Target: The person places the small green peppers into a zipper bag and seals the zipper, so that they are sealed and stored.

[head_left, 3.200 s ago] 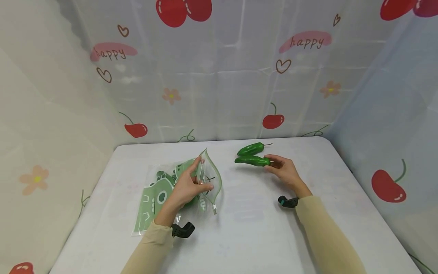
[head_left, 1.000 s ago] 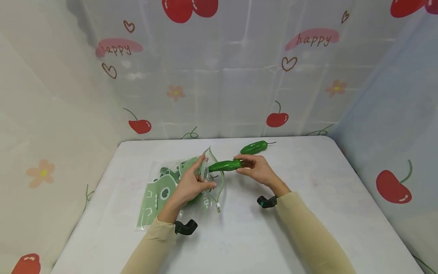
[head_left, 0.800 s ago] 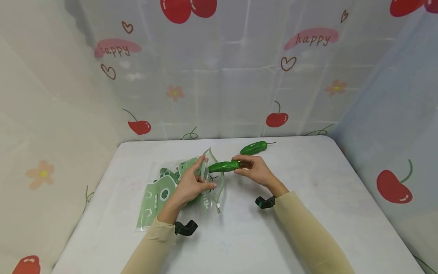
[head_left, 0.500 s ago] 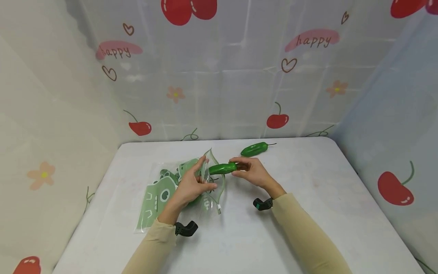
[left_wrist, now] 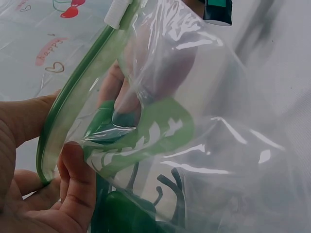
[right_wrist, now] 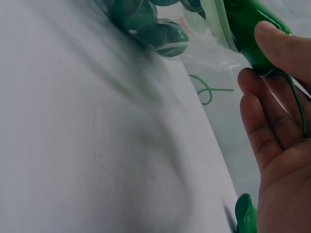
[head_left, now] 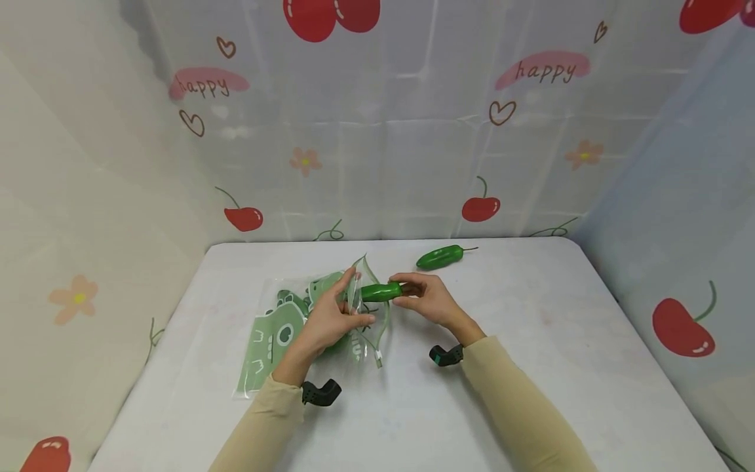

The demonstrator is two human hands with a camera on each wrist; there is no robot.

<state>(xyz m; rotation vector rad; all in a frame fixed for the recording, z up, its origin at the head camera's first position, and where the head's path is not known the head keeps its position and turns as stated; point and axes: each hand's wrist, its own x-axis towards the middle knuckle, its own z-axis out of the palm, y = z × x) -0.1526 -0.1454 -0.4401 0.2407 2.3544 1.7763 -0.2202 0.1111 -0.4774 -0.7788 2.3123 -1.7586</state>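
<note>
A clear zip bag [head_left: 265, 351] with a green cartoon print lies on the table's left half, its green-edged mouth spread. My left hand [head_left: 327, 318] holds the bag by the mouth, thumb and fingers apart across the opening. Between thumb and fingers, my right hand [head_left: 430, 300] pinches a green chili pepper [head_left: 380, 292] near its stem end. The pepper's tip is inside the bag mouth, as the right wrist view also shows with the pepper [right_wrist: 250, 31] against the rim. Several green peppers [left_wrist: 124, 213] are visible through the plastic in the left wrist view.
Another green chili pepper [head_left: 439, 257] lies near the table's back edge, behind my right hand. The white table [head_left: 531, 314] is bounded by a printed curtain [head_left: 401, 164] at the back and sides. A white zip slider [head_left: 378, 356] sits at the bag's near corner.
My right hand has lifted the pepper from beside the other one and moved it left, pushing its tip into the bag mouth. My left hand keeps the bag in place.
</note>
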